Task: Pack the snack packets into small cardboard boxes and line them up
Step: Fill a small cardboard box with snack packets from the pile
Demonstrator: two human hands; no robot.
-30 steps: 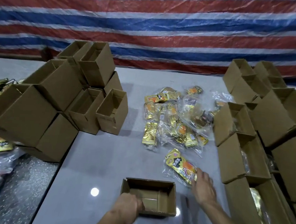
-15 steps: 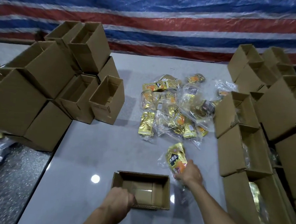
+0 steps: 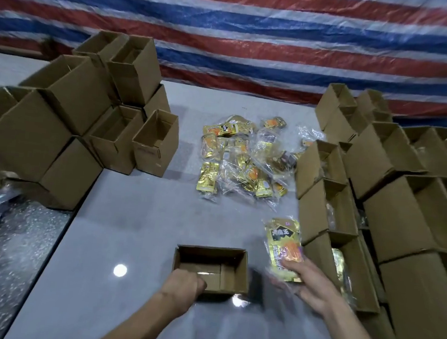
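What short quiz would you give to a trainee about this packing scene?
1. True or false: the small box in front of the person already holds a packet.
2. Choose one: the right hand holds A. a snack packet, B. a box flap, C. nothing.
3. What does the left hand grip?
Key: 1. false, no packet shows inside; 2. A; 3. the near wall of the small box.

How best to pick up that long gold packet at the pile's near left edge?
I'd pinch the gold packet by its near short end, coming from the front-left: it lies flat, pointing toward the person, with bare table there, while the pile crowds its right side.
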